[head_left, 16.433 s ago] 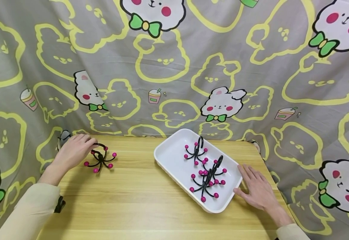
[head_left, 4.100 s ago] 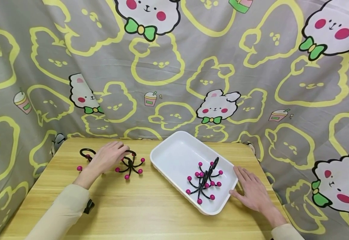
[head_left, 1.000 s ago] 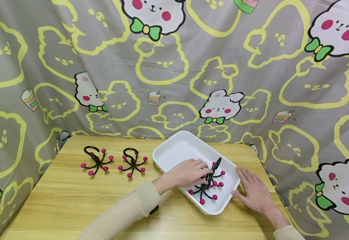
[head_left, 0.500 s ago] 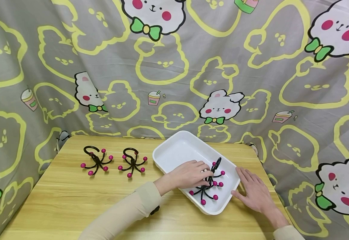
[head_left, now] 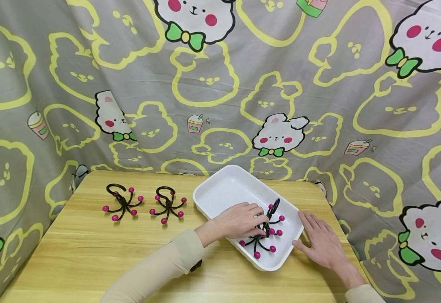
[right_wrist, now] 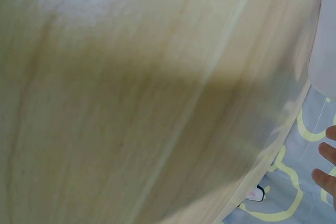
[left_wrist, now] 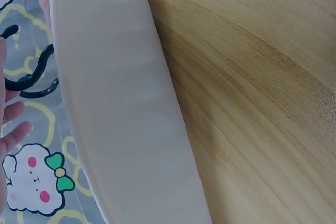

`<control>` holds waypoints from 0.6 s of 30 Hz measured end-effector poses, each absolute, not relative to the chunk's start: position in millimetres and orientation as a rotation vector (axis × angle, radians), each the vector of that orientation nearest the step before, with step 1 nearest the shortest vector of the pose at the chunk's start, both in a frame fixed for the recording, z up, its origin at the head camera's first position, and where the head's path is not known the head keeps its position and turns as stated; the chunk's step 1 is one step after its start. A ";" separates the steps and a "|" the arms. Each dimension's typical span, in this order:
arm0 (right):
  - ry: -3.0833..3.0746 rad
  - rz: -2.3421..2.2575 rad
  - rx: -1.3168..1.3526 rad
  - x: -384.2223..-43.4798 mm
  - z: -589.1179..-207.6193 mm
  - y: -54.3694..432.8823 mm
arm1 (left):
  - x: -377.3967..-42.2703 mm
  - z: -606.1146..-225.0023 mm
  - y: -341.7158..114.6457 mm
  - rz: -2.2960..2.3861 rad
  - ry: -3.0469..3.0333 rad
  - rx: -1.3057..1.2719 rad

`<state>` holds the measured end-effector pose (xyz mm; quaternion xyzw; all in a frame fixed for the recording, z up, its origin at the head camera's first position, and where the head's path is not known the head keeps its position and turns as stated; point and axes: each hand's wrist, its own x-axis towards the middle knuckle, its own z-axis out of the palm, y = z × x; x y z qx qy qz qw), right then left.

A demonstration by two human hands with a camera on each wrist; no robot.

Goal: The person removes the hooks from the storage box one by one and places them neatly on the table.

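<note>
- Evidently, the item in hand is the near hook (head_left: 257,238), black with pink ball tips, sitting at five o'clock inside the white tray (head_left: 220,189), the head view's tray serving as dial.
- Left hand (head_left: 239,219): reaches over the tray's edge from nine o'clock; thumb and fingers appear clamped on the near hook's crook.
- Right hand (head_left: 323,242): fingers straight, thumb apart, gripping nothing, resting against the tray's end at about three o'clock.
- Handling, judged by appearance: light, stiff, not fragile, perhaps slightly slippery. Splayed arms could snag a neighbour. Crook or stem offers the soundest hold; ball tips the poorest.
- Container: tray also holds the far hook (head_left: 274,207), toward three o'clock, close beside; contact between the two is hidden.
- Table (head_left: 129,261): at nine o'clock, outside the tray, stand the outer hook (head_left: 122,203) and inner hook (head_left: 169,205), apart from each other.
</note>
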<state>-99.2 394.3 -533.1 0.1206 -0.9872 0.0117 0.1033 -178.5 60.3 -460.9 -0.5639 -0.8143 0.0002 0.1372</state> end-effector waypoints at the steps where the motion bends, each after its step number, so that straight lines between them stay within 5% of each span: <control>1: -2.914 0.035 0.355 -99.2 -533.1 394.2 | -178.4 -460.8 60.2 0.001 -2.354 -1.631; 18: -2.908 0.029 0.359 -99.1 -532.9 394.2 | -179.6 -461.3 61.3 -0.011 -2.327 -1.627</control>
